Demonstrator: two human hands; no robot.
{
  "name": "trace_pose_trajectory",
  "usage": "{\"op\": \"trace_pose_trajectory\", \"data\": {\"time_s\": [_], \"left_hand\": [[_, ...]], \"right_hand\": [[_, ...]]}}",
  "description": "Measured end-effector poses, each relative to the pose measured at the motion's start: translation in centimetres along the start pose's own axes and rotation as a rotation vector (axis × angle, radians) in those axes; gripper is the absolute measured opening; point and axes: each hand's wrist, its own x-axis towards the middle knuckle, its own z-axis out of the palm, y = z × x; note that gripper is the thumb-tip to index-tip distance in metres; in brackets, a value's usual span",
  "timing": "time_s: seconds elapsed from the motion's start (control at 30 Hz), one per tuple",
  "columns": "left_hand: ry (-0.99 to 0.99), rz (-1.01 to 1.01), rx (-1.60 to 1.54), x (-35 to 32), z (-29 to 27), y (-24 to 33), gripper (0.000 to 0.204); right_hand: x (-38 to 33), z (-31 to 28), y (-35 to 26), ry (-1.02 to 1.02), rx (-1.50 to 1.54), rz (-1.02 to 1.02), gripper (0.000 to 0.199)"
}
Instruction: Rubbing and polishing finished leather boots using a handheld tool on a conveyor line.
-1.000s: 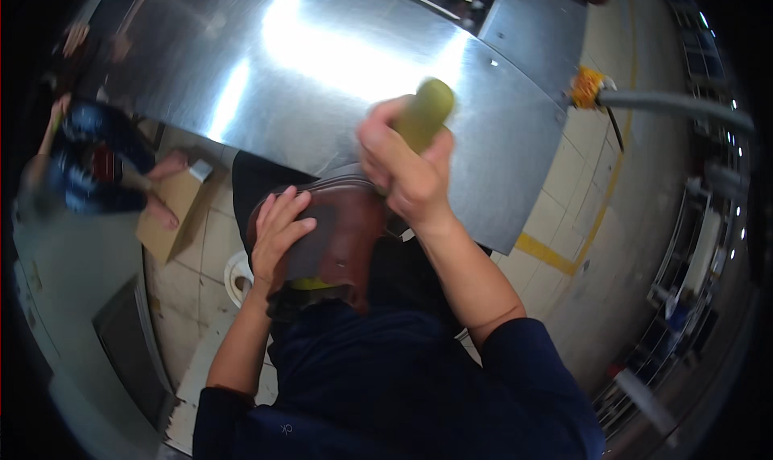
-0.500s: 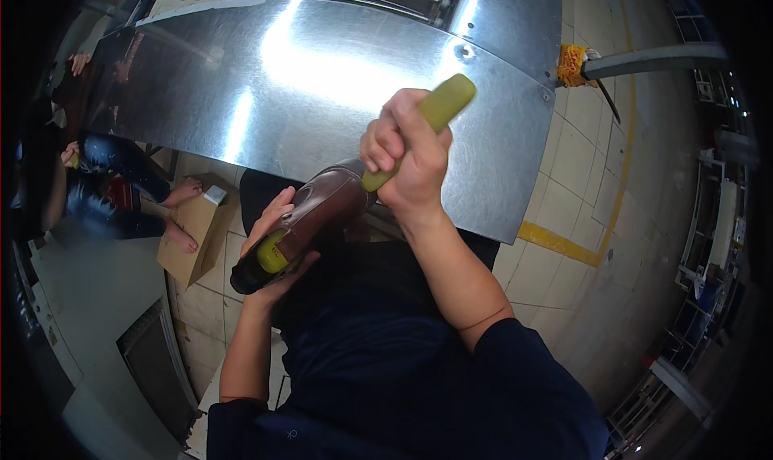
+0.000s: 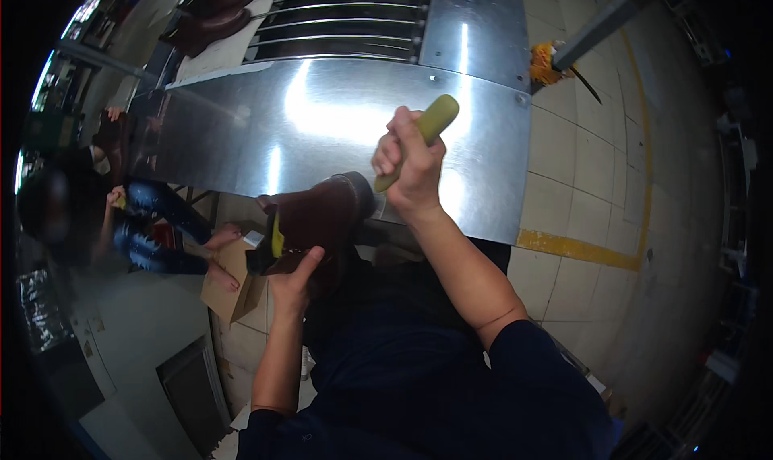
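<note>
A dark brown leather boot (image 3: 318,218) lies tilted over my lap at the metal table's near edge. Its heel and sole end points away from me, and the shaft opening with a yellow-green lining faces left. My left hand (image 3: 291,281) is closed on the shaft, thumb on top; the fingers beneath are hidden. Just right of the boot, my right hand (image 3: 415,166) grips a yellow-green oblong pad (image 3: 440,115) in a fist. One end of the pad sticks up past the thumb, and the lower end comes close to the boot without clearly touching it.
Beyond the shiny metal table (image 3: 217,130) is a rack of metal rollers (image 3: 338,17). Brown boots (image 3: 211,30) stand at its left. A co-worker (image 3: 153,206) sits at left beside a cardboard box (image 3: 232,287). A metal post with orange wrapping (image 3: 546,64) rises at right.
My left hand has turned the boot, so its far end swung up and its opening now faces left. The right hand with the pad has shifted slightly. My view has tilted up, showing more rollers.
</note>
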Motion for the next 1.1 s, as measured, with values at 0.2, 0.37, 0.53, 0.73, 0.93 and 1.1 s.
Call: {"op": "trace_pose_trajectory", "data": {"time_s": [0.2,0.37,0.53,0.73,0.93,1.1], "left_hand": [[-0.05,0.027,0.106,2.3,3.9,4.2,0.04],[-0.08,-0.068,-0.199,6.1,10.8,5.8,0.045],[0.028,-0.002,-0.25,8.2,14.9,0.7,0.051],[0.084,0.197,-0.236,9.2,15.0,-3.1,0.055],[0.139,0.28,-0.071,9.7,14.5,-5.1,0.057],[0.192,0.321,-0.082,9.3,14.5,-4.4,0.045]], "right_hand": [[-0.8,-7.0,-6.9,0.136,-0.066,-0.224,0.025],[-0.2,-9.2,-8.7,0.072,-0.311,-0.425,0.048],[1.0,-7.8,-8.0,0.072,-0.302,-0.469,0.055],[4.9,-4.3,-7.0,-0.047,-0.149,-0.51,0.052],[8.7,-0.5,-4.3,-0.03,-0.175,-0.476,0.047],[10.2,0.7,-3.2,-0.003,-0.402,-0.453,0.041]]}}
